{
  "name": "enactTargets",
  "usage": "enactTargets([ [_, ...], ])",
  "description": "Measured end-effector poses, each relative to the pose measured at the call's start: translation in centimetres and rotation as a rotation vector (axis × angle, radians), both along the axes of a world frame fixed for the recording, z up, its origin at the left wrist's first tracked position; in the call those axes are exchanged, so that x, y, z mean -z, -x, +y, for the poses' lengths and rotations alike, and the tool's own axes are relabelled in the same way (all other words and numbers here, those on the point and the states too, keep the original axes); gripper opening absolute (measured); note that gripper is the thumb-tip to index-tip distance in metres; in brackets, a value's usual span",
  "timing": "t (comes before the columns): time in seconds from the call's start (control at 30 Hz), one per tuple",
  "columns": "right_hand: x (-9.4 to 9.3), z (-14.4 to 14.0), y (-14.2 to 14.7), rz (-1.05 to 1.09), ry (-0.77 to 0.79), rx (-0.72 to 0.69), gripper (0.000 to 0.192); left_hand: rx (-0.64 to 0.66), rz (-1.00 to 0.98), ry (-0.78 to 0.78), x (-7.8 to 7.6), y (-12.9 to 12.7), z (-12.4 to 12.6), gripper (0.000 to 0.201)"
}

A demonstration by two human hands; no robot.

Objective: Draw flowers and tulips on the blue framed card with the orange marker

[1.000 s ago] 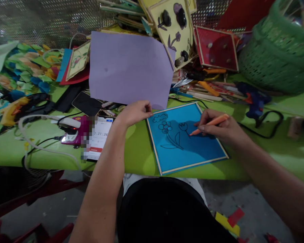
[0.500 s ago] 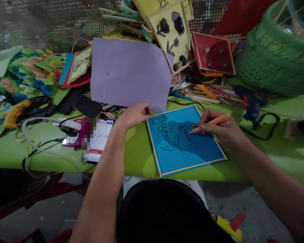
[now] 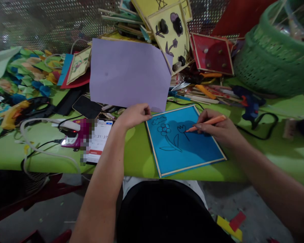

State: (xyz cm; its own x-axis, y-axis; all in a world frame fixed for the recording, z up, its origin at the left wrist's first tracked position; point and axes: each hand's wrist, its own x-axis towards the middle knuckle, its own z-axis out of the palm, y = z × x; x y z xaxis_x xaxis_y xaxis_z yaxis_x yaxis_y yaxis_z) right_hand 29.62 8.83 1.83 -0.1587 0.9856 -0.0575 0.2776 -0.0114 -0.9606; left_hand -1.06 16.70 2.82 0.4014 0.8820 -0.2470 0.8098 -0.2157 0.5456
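A blue board (image 3: 192, 152) edged with thin wooden strips lies on the green table before me. Dark line drawings of a cloud, a large flower with leaves and a small tulip are on it. My right hand (image 3: 214, 126) grips an orange marker (image 3: 212, 120), its tip by the tulip's stem. Curled fingers of my left hand (image 3: 138, 114) hold the board's upper left corner, thumb at the edge.
Behind the board stands a purple sheet (image 3: 129, 74). Framed pictures with stones (image 3: 172, 40), a green basket (image 3: 268, 60) and a blue glue gun (image 3: 249, 103) are around it. A phone (image 3: 97, 140) and a power strip (image 3: 77, 133) with cables lie left.
The marker tip has moved slightly left and up, closer to the tulip's head, and my right hand with it. My left hand stays at the corner.
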Motion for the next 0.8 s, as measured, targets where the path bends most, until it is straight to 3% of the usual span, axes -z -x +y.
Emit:
enactTargets([
  [0.6, -0.04, 0.11, -0.04, 0.014, 0.027, 0.006, 0.03, 0.004, -0.004, 0.02, -0.35, -0.12, -0.09, 0.014],
  [0.8, 0.45, 0.13, -0.37, 0.046, 0.068, -0.054, 0.029, 0.006, -0.016, 0.009, 0.02, 0.05, 0.04, 0.014],
])
